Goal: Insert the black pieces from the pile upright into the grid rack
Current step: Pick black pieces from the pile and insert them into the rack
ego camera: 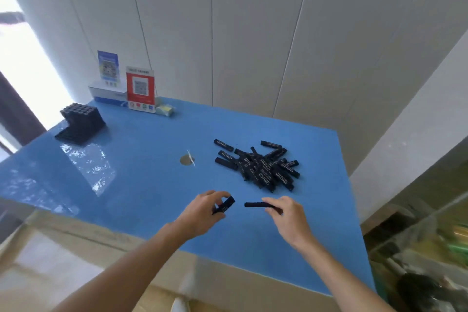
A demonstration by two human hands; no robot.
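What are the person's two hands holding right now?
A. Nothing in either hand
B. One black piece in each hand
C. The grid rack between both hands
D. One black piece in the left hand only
B: the left hand grips one black piece, and the right hand pinches another black piece, both held near the pile.

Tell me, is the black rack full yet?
Partly full. The rack has pieces standing upright at its far end, while its near rows look low and bare. The exact number is too blurry to tell.
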